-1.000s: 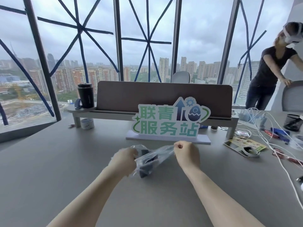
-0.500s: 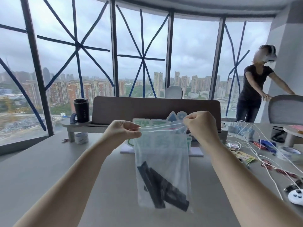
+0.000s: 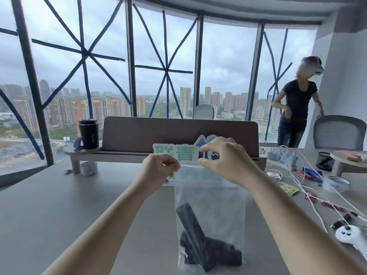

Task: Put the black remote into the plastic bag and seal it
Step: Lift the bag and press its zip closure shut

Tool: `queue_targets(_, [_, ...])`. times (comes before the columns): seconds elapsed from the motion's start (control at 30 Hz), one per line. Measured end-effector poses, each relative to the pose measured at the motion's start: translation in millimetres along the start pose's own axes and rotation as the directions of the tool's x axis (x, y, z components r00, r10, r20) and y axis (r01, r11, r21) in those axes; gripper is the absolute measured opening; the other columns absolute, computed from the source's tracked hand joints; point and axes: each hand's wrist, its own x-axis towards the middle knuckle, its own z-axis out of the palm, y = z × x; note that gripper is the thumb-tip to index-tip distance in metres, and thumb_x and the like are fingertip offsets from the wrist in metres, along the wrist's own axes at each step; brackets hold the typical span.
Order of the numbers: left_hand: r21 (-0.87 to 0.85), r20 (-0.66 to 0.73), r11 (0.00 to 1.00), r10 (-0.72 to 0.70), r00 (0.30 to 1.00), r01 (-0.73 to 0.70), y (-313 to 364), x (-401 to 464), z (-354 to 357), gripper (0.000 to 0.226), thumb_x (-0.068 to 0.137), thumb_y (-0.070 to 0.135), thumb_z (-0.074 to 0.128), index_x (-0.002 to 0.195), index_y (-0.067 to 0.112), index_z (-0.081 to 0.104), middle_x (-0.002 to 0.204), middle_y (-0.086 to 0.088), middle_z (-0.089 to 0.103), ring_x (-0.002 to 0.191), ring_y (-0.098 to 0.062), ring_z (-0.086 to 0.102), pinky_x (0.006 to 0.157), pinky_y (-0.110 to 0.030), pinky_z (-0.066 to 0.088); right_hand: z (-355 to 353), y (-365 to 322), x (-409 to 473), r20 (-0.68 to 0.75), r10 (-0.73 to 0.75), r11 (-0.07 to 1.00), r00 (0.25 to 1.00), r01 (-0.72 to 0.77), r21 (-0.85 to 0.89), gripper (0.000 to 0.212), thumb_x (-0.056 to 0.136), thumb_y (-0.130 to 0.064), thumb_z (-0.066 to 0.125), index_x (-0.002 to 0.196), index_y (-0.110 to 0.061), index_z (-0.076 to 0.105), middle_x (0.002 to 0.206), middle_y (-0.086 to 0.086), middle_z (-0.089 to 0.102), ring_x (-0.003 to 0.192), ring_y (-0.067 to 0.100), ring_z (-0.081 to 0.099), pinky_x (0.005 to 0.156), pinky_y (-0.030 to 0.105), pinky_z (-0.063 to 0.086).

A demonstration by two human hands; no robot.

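I hold the plastic bag (image 3: 210, 205) up above the table (image 3: 59, 205), in front of the green sign (image 3: 174, 154). My left hand (image 3: 158, 169) pinches the bag's top edge at its left corner, thumb against bent fingers. My right hand (image 3: 224, 159) has thumb and forefinger a little apart at the red strip along the top (I cannot tell whether they grip it). The black remote (image 3: 200, 243) lies inside the bag, slumped at the bottom with other dark pieces. Right of the bag, a white controller (image 3: 349, 236) rests on the table among cables (image 3: 309, 187).
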Motion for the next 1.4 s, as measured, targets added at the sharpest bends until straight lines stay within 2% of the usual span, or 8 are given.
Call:
queue_targets(0.07, [0.028,0.012,0.998,0.049,0.999,-0.049,10.7,1.4,4.3,0.007,0.079,0.013,0.068,0.074,0.015,0.072,0.066,0.001,0.066,0.053,-0.006,0.055,0.044,-0.021,0.047,8.3,-8.2,3.6,0.053,-0.08,0.996,0.995,0.078,0.046,0.036,0.083,-0.05,0.066,0.114,-0.032,0.07,0.121,-0.011,0.067,0.121,0.015,0.051,0.101,0.037,0.036])
queue_targets(0.2, [0.039,0.053,0.995,0.093,0.994,-0.096,22.8,3.7,8.1,0.006,0.078,0.016,0.07,0.074,0.019,0.074,0.064,0.006,0.067,0.05,0.0,0.054,0.045,-0.02,0.049,10.1,-14.0,9.3,-0.007,-0.021,0.995,1.0,0.022,0.099,0.018,0.082,-0.041,0.072,0.085,-0.025,0.077,0.081,-0.01,0.074,0.084,0.012,0.066,0.084,0.035,0.053])
queue_targets(0.4, [-0.082,0.061,0.997,0.019,0.998,-0.014,23.2,2.5,10.3,0.006,0.078,0.017,0.072,0.081,0.013,0.075,0.065,0.006,0.068,0.05,-0.001,0.056,0.045,-0.021,0.049,3.4,-12.8,10.0,0.001,0.001,0.993,1.0,-0.001,0.121,0.014,0.08,-0.032,0.075,0.073,-0.02,0.076,0.059,-0.013,0.06,0.058,0.001,0.052,0.063,0.028,0.045])
queue_targets(0.6, [-0.077,0.066,0.996,0.044,0.997,-0.039,26.1,2.5,15.1,0.004,0.079,0.015,0.07,0.076,0.014,0.072,0.067,0.0,0.065,0.053,-0.007,0.057,0.045,-0.023,0.047,-0.7,-10.5,19.0,0.096,0.086,0.981,0.992,-0.101,0.163,0.017,0.072,-0.034,0.074,0.056,-0.033,0.069,0.06,-0.011,0.063,0.069,0.01,0.057,0.072,0.034,0.053])
queue_targets(0.73, [-0.042,0.044,0.997,0.066,0.997,-0.064,29.3,3.1,17.4,0.007,0.079,0.016,0.069,0.073,0.016,0.07,0.066,0.002,0.062,0.051,-0.006,0.056,0.046,-0.024,0.046,-1.0,-11.8,22.0,0.103,0.075,0.988,0.992,-0.088,0.127,0.018,0.07,-0.035,0.07,0.053,-0.036,0.067,0.063,-0.009,0.063,0.078,0.016,0.055,0.079,0.039,0.054])
queue_targets(0.93, [-0.042,-0.025,0.995,0.092,0.995,-0.093,30.9,1.1,15.3,0.009,0.08,0.012,0.067,0.072,0.011,0.069,0.062,0.004,0.059,0.044,-0.002,0.052,0.046,-0.023,0.045,-2.2,-21.0,16.6,0.019,0.01,1.0,1.0,-0.011,0.017,0.011,0.082,-0.039,0.068,0.077,-0.032,0.074,0.084,-0.008,0.07,0.093,0.023,0.059,0.083,0.041,0.053])
queue_targets(1.2, [-0.031,-0.027,0.993,0.114,0.993,-0.115,33.6,1.6,10.9,0.008,0.08,0.012,0.068,0.072,0.011,0.07,0.062,0.005,0.059,0.042,-0.002,0.049,0.043,-0.018,0.045,-3.1,-25.9,14.6,-0.016,-0.033,0.999,0.999,0.032,-0.026,0.013,0.086,-0.034,0.065,0.08,-0.028,0.075,0.082,-0.008,0.066,0.091,0.023,0.061,0.082,0.039,0.051])
queue_targets(1.4, [-0.002,-0.049,0.99,0.144,0.988,-0.144,33.5,3.4,10.7,0.024,0.08,0.011,0.067,0.06,0.024,0.061,0.06,0.006,0.056,0.05,-0.011,0.049,0.045,-0.018,0.041,-0.1,-26.2,15.4,0.003,-0.047,0.998,0.999,0.047,0.038,0.014,0.088,-0.029,0.06,0.085,-0.024,0.072,0.073,-0.011,0.056,0.085,0.017,0.056,0.078,0.037,0.051])
